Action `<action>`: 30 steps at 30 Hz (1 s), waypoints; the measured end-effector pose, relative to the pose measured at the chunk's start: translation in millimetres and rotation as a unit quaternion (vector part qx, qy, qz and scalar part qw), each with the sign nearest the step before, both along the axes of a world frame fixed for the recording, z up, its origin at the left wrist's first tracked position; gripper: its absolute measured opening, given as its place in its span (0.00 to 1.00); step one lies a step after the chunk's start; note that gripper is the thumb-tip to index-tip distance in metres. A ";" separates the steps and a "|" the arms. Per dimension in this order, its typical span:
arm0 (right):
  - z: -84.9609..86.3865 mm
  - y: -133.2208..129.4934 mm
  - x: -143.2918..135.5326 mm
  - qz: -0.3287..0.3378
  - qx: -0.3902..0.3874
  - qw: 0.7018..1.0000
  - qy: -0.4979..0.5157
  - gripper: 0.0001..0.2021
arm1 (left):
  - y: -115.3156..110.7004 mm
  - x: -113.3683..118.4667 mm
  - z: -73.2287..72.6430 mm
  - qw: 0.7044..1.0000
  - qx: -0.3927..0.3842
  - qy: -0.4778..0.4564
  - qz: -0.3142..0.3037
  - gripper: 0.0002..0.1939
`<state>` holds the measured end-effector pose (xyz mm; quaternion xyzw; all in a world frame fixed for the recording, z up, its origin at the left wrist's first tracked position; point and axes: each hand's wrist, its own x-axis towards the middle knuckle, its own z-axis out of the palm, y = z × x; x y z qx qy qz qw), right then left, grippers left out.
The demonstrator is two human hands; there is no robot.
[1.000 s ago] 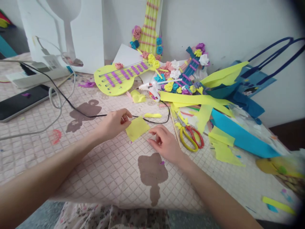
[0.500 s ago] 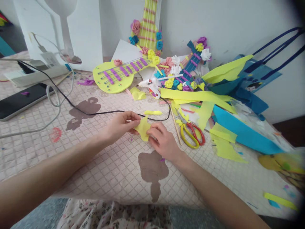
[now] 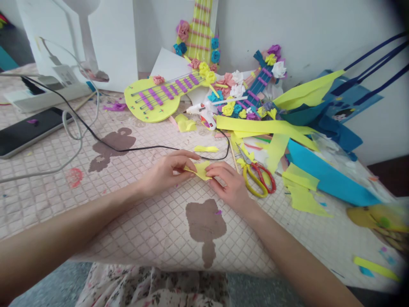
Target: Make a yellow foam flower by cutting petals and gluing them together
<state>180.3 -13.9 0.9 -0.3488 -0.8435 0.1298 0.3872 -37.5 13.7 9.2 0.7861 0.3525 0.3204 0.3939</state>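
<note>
a small yellow paper (image 3: 202,169) lies directly between the person's two hands, over the middle of the counter (image 3: 143,230), and spans the narrow gap from one set of fingers to the other. its long axis runs roughly left to right, in line with that gap, and its surface looks bent rather than flat. the left hand (image 3: 168,172) pinches the left end between thumb and fingers; the right hand (image 3: 230,187) pinches the right edge, its fingertips close together there. neither hand is nearer, since both touch the sheet. whether its lower edge rests on the cloth cannot be told. a yellow strip (image 3: 206,149) lies just beyond the paper, apart from the fingers, with the black cord (image 3: 153,147) curving close by. the scissors (image 3: 249,164) lie to the right, near the right hand but not touching it.
</note>
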 end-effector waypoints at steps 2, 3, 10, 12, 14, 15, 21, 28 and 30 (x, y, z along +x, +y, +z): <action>0.3 -0.2 0.3 -0.002 -0.005 1.000 0.007 0.09 | 0.8 -0.3 -1.2 1.000 -0.002 -0.014 0.002 0.07; 0.4 -0.1 0.7 -0.003 -0.008 1.000 0.012 0.10 | 1.4 -0.6 -1.7 1.000 0.005 -0.017 -0.001 0.07; 0.3 1.6 4.4 0.034 -0.037 0.998 -0.030 0.08 | 4.9 -2.5 -4.3 0.993 0.088 0.041 -0.059 0.08; -1.0 2.5 5.6 0.011 -0.036 0.999 -0.018 0.08 | 7.5 -5.7 -3.1 0.993 0.101 0.054 -0.020 0.09; -2.5 3.4 6.8 -0.030 -0.033 0.999 0.014 0.07 | 11.6 -11.8 0.9 0.993 0.080 0.087 0.019 0.09; -3.1 3.7 7.4 -0.048 -0.034 0.998 0.031 0.07 | 14.0 -15.5 3.8 0.992 0.052 0.116 0.013 0.07; -6.0 4.8 9.4 -0.078 -0.054 0.993 0.068 0.06 | 22.0 -28.4 16.8 0.966 -0.020 0.220 -0.132 0.03; -5.1 5.3 9.8 -0.089 -0.071 0.991 0.072 0.04 | 21.3 -25.3 13.7 0.968 0.010 0.206 -0.145 0.04; -4.4 6.5 11.0 -0.106 -0.083 0.987 0.085 0.03 | 18.3 -22.7 13.3 0.974 0.019 0.188 -0.124 0.04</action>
